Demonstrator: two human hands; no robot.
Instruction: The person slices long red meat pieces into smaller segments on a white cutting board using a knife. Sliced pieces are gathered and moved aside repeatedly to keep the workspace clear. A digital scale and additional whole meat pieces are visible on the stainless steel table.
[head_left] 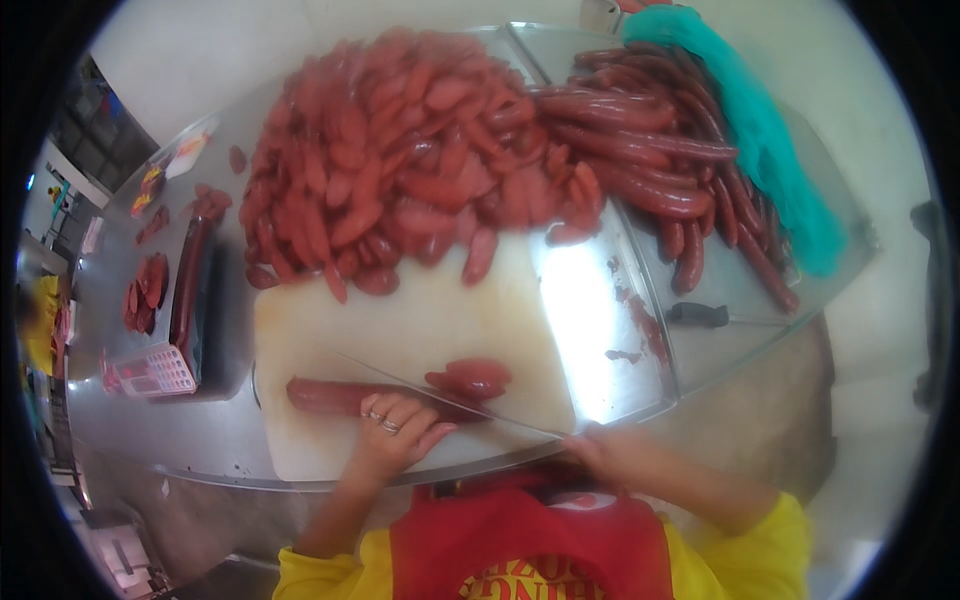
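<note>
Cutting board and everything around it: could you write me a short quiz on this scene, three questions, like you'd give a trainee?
1. Which hand holds the long knife?

2. True or false: the left hand is on the sausage that lies on the cutting board.

3. Where does the black-handled knife lie?
a) on the cutting board
b) on the metal table, near the whole sausages
c) on top of the pile of slices

Key:
1. The right hand.
2. True.
3. b
</note>
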